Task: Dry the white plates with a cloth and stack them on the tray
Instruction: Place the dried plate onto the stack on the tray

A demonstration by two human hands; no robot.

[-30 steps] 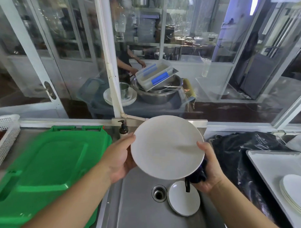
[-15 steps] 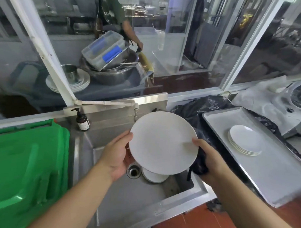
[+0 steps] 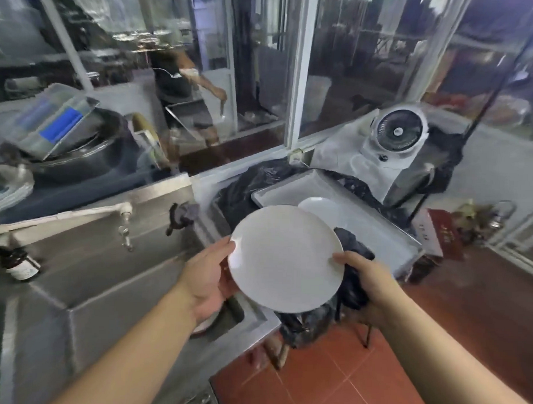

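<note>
Plate (image 3: 284, 258) held up btwn both hands, over the sink's right edge, just short of the tray (image 3: 379, 233). Left hand (image 3: 206, 275) grips its left rim; right hand (image 3: 366, 279) pinches the right rim w/ dark cloth (image 3: 352, 265) bunched in it. Prob next: lower it flat, centred on the stack (image 3: 316, 203), no sliding. Bottle (image 3: 18, 262) label too blurred to read.

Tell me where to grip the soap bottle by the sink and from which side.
Grip the soap bottle round its dark body, coming from the right, the sink side. It stands upright, and its thin pump top gives a poor hold.
</note>
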